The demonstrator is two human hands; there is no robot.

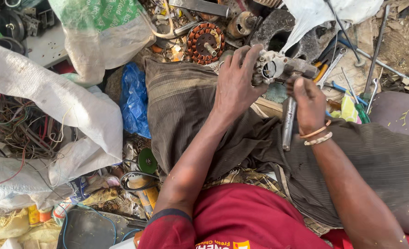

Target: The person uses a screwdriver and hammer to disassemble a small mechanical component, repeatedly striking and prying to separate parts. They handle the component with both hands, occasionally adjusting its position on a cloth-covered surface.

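I hold a small grey metal motor housing (278,68) out in front of me, above my lap. It is the landmark for everything else here. It is a cast piece with a round opening facing me and a darker body running off to its right.

My left hand (236,83) wraps the housing from its left side, fingers curled over the top and thumb beneath, clamped tight on it. My right hand (308,102) sits just below and to the right of the housing, closed round the top of a dull metal tool shaft (288,123) that hangs down from the housing toward my lap. I cannot tell whether the tip of that tool is seated in the housing, because my fingers cover the joint.

As I judge it, I am partway through working a fastener or fitting on the housing's underside. The next move seems to call for a steady left grip while the right hand turns or presses the tool squarely, without slipping.

Beneath the housing, a striped brown cloth (186,101) covers my legs. Up and to the left of the housing lies a copper-wound stator (206,43). To its right lie spanners and screwdrivers (347,87) on dusty ground. Far to its left sit white sacks (52,101), a blue plastic bag (133,99) and tangled wires (15,129).
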